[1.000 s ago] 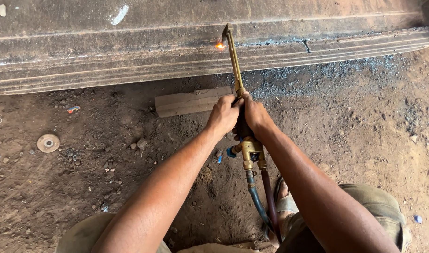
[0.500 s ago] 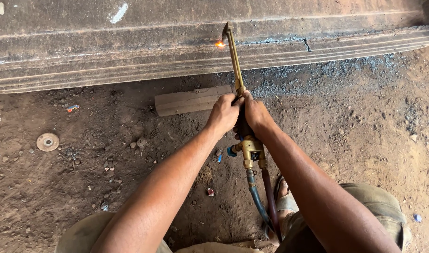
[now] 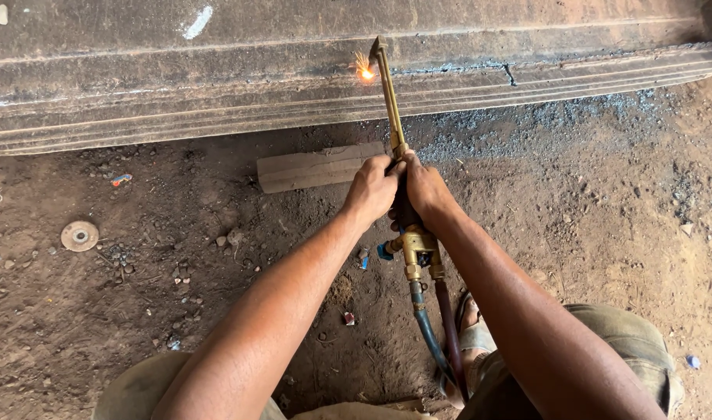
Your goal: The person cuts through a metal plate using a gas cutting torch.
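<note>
Both hands, left & right, wrapped tight round the torch, tip sparking vs. the steel beam, wood block just below on the dirt.

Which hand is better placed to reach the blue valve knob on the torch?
Probably the left hand. The blue valve knob sticks out on the left of the brass torch, just below it; the right hand grips the far side.
</note>
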